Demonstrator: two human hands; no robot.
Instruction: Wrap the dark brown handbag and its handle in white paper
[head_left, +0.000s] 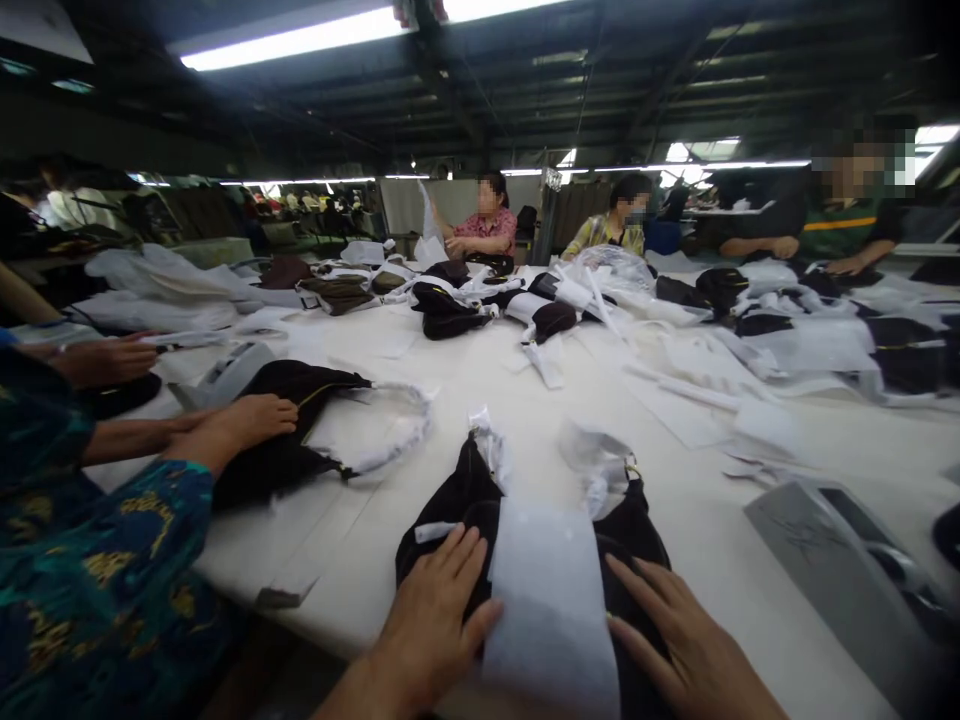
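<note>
From the head camera, your left hand (435, 620) lies flat and open, fingers spread, on the near left part of a black bag (465, 510) that sits at the near edge of the white table (705, 500). Your right hand (690, 650) is also open and flat, resting on the bag's right side. Between your two hands a strip of white foam sheet (551, 600) is laid over the middle of the bag, and both hands touch its edges. At the far end of the bag, its handle ends are wrapped in white paper (487, 435) on the left and clear plastic (592, 460) on the right. To your left a co-worker's hand (240, 425), coming from a patterned teal sleeve (90, 520), rests on another black bag (289, 430) whose handle is wrapped in white. A flat grey pouch (840, 560) lies near on the right. Farther across the table are many dark bags and white wrappings, with other people seated along the far side.
</note>
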